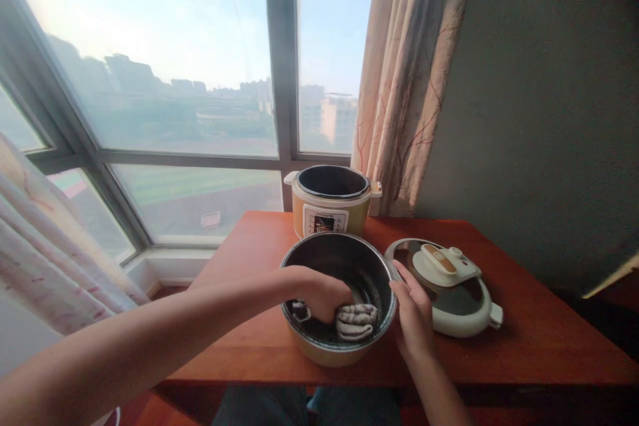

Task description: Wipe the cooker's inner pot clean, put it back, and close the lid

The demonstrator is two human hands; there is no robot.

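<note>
A dark-lined inner pot (339, 358) with a yellowish outside stands near the front of the table. Down inside it, my left hand (324, 296) is closed round a folded, grey-white patterned cloth (357, 323). Part of the cloth also shows at the left of that hand, and the fingertips are hidden. My right hand (413, 306) grips the pot's rim from the right side, thumb near the top edge. Just behind the pot is the pressure cooker body (330, 201), uncovered, with a control panel in front.
To the right lies the cooker's lid (462, 303), its white handle upward, close to my right hand. The reddish wooden table (539, 339) has its front edge by my knees. Windows, curtains (404, 66) and a grey wall stand behind.
</note>
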